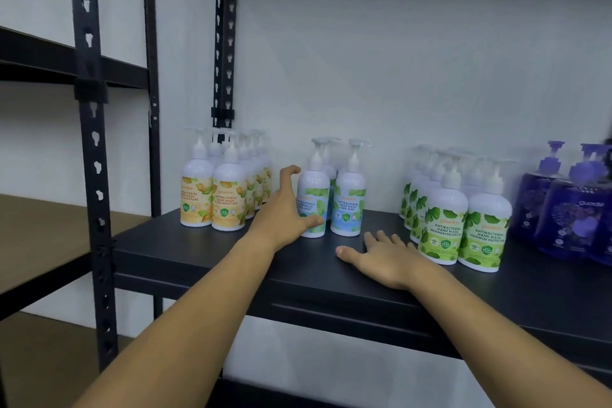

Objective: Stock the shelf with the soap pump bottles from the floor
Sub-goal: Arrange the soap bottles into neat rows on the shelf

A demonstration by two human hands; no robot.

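My left hand [281, 209] is cupped round the front-left blue-label "Cool Mint" soap pump bottle [314, 199], which stands upright on the black shelf [205, 252]. Its thumb lies across the bottle's lower front and its curled fingers reach the bottle's left shoulder. A second blue-label bottle [349, 199] stands beside it, with more behind. My right hand [384, 255] rests flat on the shelf in front of them, fingers spread, holding nothing.
Orange-label bottles [212, 199] are grouped at the shelf's left, green-label bottles [463, 225] at the right, and purple bottles [569, 209] at the far right. Black slotted uprights [96, 142] frame the rack, and a wooden-board shelf unit [39, 235] stands to the left.
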